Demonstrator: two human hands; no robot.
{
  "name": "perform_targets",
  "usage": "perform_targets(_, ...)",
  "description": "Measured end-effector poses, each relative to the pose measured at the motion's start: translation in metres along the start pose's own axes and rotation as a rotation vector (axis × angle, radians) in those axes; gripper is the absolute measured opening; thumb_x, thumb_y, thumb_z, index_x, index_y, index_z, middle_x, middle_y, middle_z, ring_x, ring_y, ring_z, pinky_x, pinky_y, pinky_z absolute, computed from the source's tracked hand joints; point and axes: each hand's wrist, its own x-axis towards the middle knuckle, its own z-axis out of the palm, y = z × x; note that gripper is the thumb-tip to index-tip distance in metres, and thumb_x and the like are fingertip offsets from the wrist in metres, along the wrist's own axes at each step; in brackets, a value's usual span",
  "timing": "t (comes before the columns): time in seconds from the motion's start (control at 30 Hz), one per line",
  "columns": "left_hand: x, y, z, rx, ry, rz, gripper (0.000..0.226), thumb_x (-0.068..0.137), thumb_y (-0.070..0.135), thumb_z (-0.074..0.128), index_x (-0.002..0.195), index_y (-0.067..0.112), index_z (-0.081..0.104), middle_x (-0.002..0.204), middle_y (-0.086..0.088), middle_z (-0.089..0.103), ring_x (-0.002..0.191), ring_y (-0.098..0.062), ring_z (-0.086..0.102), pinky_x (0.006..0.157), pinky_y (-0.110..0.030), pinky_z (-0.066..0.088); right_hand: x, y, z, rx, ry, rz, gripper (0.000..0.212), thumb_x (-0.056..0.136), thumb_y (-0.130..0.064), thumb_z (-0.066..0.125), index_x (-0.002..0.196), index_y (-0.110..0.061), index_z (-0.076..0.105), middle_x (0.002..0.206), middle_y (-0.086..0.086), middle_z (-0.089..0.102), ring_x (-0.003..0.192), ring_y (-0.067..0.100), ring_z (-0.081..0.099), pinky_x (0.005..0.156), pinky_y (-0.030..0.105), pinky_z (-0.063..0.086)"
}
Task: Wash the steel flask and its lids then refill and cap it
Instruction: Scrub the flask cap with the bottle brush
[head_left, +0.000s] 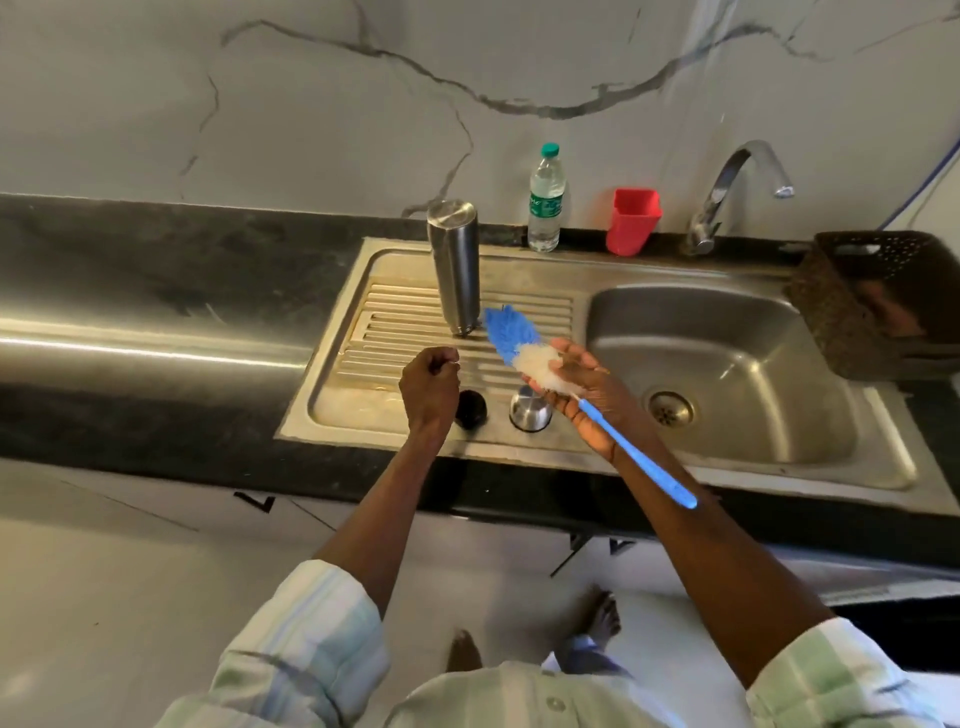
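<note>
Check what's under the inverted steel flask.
The tall steel flask stands mouth-down on the sink's ribbed steel drainboard. Nothing else shows beneath; its covered mouth and inside are hidden.

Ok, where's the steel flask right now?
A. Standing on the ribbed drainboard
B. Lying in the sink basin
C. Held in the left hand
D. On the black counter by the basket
A: the steel flask stands on the ribbed drainboard, apart from both hands; the right hand holds the bottle brush.
</note>
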Motion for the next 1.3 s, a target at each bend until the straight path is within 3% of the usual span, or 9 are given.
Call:
perform_targets(0.23,0.003,-0.005,-0.005,0.04,-0.025,0.066,0.026,0.085,0.002,0.061,0.086,0.027,0.067,0.085,0.004,0.07,0.086,-0.022,0.068,0.082,-0.051,0.058,-0.017,0.008,0.001,-0.171,0.096,0.098,0.044,0.086,0.007,0.055,0.129,0.009,0.052,0.102,0.02,0.068,0.087,0.022,0.069,0.075,0.024,0.056)
perform_targets(0.4,0.004,0.017,0.007,0.131,-0.082,0.18,0.02,0.086,0.001,0.059,0.1,0.011,0.07,0.096,-0.004,0.071,0.089,-0.021,0.066,0.085,-0.044,0.055,-0.015,-0.002,-0.001,-0.231,0.129,0.079,0.042,0.086,0.002,0.054,0.126,-0.011,0.053,0.1,0.022,0.07,0.076,0.03,0.07,0.057,0.03,0.056)
perform_targets(0.6,-0.035,0.01,0.045,0.575,-0.542,0.162,0.075,0.08,0.016,0.077,0.147,0.011,0.043,0.143,-0.012,0.049,0.128,-0.027,0.051,0.097,-0.028,0.04,-0.005,-0.017,-0.022,-0.524,0.24,-0.021,0.039,0.083,-0.011,0.061,0.122,-0.019,0.059,0.079,0.011,0.067,0.048,0.02,0.053,0.039,0.019,0.029)
perform_targets(0.73,-0.045,-0.014,0.067,0.634,-0.497,0.112,0.082,0.078,0.023,0.08,0.149,0.012,0.038,0.141,-0.013,0.053,0.126,-0.03,0.052,0.098,-0.031,0.041,-0.003,-0.025,-0.044,-0.599,0.195,-0.02,0.034,0.09,-0.033,0.068,0.12,-0.019,0.06,0.079,0.013,0.067,0.049,0.022,0.059,0.037,0.02,0.035)
perform_targets(0.9,-0.059,-0.011,0.097,0.247,-0.223,0.009,0.05,0.072,0.025,0.086,0.113,0.013,0.06,0.095,0.004,0.066,0.083,-0.013,0.062,0.069,-0.018,0.045,-0.004,-0.041,-0.08,-0.592,0.159,0.0,0.03,0.089,-0.01,0.068,0.116,-0.008,0.056,0.108,0.019,0.068,0.074,0.03,0.07,0.049,0.036,0.057)
perform_targets(1.03,-0.057,-0.001,0.14,-0.432,-0.244,-0.331,0.031,0.077,0.022,0.082,0.1,0.004,0.069,0.09,-0.008,0.072,0.091,-0.029,0.068,0.084,-0.042,0.058,-0.002,-0.058,-0.108,-0.782,0.239,-0.087,0.047,0.083,-0.007,0.065,0.125,-0.02,0.048,0.115,0.013,0.066,0.068,0.024,0.069,0.047,0.036,0.055)
perform_targets(1.1,-0.065,0.009,0.161,-0.644,-0.292,-0.421,0.012,0.088,0.014,0.072,0.092,0.005,0.065,0.085,-0.008,0.073,0.084,-0.027,0.069,0.078,-0.038,0.058,-0.007,-0.064,-0.116,-1.028,0.226,-0.218,0.063,0.082,-0.022,0.064,0.14,-0.038,0.042,0.12,0.003,0.066,0.086,0.023,0.069,0.069,0.041,0.058)
perform_targets(1.17,-0.07,0.016,0.178,-0.724,-0.304,-0.433,0.011,0.094,0.013,0.064,0.099,0.004,0.063,0.088,-0.008,0.073,0.076,-0.021,0.07,0.064,-0.027,0.057,-0.014,-0.066,-0.122,-1.291,0.176,-0.343,0.064,0.091,-0.034,0.06,0.148,-0.042,0.032,0.118,0.005,0.067,0.1,0.024,0.064,0.083,0.038,0.053)
perform_targets(1.3,-0.075,0.028,0.204,-0.726,-0.325,-0.44,0.028,0.099,0.023,0.057,0.115,0.001,0.065,0.096,-0.009,0.074,0.079,-0.016,0.069,0.062,-0.024,0.055,-0.013,-0.073,-0.131,-1.458,0.252,-0.405,0.06,0.097,-0.034,0.055,0.151,-0.041,0.028,0.113,0.011,0.068,0.1,0.03,0.064,0.076,0.033,0.046)
